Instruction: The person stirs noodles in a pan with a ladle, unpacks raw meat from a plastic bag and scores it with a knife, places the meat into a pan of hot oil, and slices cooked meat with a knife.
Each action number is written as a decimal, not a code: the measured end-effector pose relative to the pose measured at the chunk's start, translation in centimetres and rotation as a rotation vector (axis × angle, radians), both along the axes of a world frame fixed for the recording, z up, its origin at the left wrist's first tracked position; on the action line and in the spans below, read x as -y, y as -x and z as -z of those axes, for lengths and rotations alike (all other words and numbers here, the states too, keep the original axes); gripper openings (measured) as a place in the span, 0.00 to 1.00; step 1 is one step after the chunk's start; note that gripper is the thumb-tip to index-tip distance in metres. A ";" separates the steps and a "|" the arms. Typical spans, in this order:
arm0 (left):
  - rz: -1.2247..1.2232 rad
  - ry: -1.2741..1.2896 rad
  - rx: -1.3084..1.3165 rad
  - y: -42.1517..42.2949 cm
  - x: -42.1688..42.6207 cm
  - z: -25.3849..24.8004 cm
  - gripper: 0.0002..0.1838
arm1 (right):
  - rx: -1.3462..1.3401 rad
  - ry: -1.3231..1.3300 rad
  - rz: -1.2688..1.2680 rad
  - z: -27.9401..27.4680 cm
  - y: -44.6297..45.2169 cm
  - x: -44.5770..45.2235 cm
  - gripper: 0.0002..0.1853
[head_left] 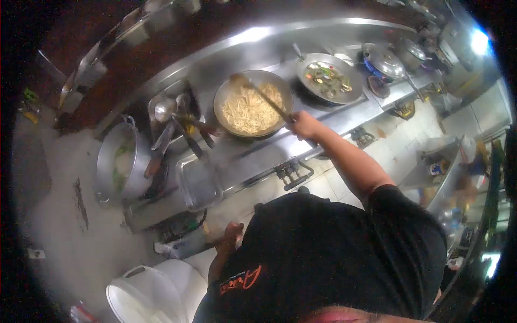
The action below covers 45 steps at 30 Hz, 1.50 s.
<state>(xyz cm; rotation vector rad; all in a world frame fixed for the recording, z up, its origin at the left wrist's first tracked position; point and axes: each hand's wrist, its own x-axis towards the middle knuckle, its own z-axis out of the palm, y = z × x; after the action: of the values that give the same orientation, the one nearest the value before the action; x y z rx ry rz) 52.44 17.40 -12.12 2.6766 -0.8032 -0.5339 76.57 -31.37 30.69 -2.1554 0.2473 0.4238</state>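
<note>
My right hand point(306, 126) is closed around the handle of a long-handled wok ladle point(264, 98). Its brownish, blurred head reaches over the far left rim of a wide wok point(217, 110). Pale noodles point(250, 110) fill much of that wok. To the right, a second wok point(344, 98) holds a dark mix with green, red and white pieces. My left hand point(234, 231) hangs low beside my black shirt, fingers curled; something whitish shows at it, too small to name.
A large pot point(141, 169) with greens stands at left. Beside it, a metal container point(156, 116) holds ladles and other utensils. A clear rectangular tray point(200, 185) lies at the counter's near edge. Lidded pots point(385, 62) stand at right. A white bin point(156, 285) is below left.
</note>
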 end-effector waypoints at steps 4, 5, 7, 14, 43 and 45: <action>0.150 0.062 0.262 4.0 0.7 -5.9 0.06 | 0.110 0.419 -0.184 2.7 -2.3 -0.9 0.18; 0.151 0.139 0.287 5.0 0.1 -5.1 0.07 | 0.154 0.516 -0.236 3.8 -1.7 -0.6 0.21; 0.072 0.409 0.291 7.4 -0.4 -3.3 0.08 | 0.224 0.633 -0.337 4.8 0.0 1.5 0.27; -0.153 0.351 0.035 9.8 2.3 -5.0 0.13 | 0.283 0.580 -0.284 -1.2 0.5 10.5 0.21; -0.114 0.145 0.144 8.8 1.6 0.7 0.05 | 0.086 0.845 -0.544 -1.4 0.1 1.9 0.19; -0.051 0.139 0.215 8.1 1.1 1.4 0.05 | 0.057 0.926 -0.607 -3.9 1.4 5.0 0.24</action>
<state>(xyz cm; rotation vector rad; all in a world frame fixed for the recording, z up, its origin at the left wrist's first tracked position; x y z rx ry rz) 44.30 16.34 -13.56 2.6455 -0.7943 -0.1722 75.14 -36.38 34.55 -3.1491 -0.3342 0.6732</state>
